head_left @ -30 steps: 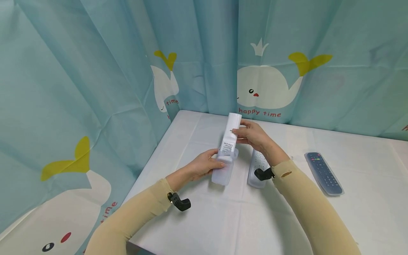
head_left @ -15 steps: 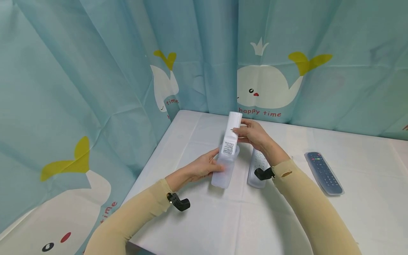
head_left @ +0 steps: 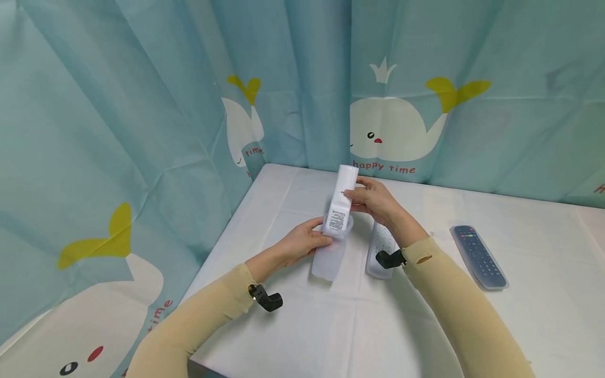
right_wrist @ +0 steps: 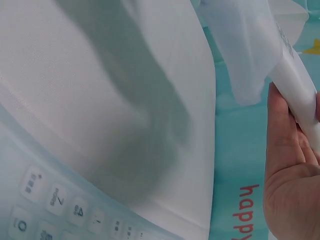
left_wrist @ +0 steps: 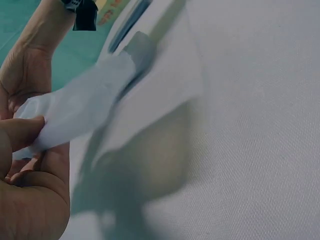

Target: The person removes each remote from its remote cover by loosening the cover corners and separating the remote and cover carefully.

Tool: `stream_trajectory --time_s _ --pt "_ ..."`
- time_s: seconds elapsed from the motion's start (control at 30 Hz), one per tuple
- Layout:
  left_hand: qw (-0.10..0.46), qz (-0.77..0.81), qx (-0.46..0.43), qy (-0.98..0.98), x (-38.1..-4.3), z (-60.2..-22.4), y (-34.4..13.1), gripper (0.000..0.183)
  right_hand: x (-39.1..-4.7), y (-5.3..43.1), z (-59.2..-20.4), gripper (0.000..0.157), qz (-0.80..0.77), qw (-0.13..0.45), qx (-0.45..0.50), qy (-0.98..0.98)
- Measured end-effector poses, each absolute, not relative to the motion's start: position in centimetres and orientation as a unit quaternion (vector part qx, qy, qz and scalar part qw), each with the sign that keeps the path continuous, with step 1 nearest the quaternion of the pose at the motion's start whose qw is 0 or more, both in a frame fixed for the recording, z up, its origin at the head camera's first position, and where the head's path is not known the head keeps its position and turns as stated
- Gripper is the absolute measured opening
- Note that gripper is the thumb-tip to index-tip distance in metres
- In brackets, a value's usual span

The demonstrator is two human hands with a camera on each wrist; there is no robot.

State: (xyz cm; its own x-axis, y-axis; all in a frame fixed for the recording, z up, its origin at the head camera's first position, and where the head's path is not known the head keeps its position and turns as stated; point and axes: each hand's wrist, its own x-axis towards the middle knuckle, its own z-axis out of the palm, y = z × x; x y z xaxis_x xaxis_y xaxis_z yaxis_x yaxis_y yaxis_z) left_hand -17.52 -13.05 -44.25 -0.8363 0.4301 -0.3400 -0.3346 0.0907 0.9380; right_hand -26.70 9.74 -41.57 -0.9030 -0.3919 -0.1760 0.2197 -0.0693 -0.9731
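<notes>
Over the table [head_left: 293, 325], toward its far-left corner, the left hand [head_left: 302, 242] pinches a translucent sleeve [head_left: 328, 260]; at its mouth sits the lower end of a white device [head_left: 343, 189], gripped by the right hand [head_left: 376, 199]. Rightward lie a pale remote [head_left: 378, 265], then a dark remote [head_left: 479, 257].

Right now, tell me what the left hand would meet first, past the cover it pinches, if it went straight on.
Probably the right hand, which grips the white remote; depth is unclear, so the left hand might pass underneath.
</notes>
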Motion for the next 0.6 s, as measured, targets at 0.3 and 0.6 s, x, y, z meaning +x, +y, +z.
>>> stream_trajectory --time_s 0.3,0.6 --pt "0.296 0.676 0.074 0.67 -17.48 -44.34 -13.39 0.08 -26.64 9.52 -41.69 0.06 -0.724 0.21 -0.054 0.655" --pt "0.321 0.676 0.097 0.656 -17.49 -44.11 -13.64 0.089 -26.71 9.4 -41.82 0.06 -0.729 0.21 -0.052 0.649"
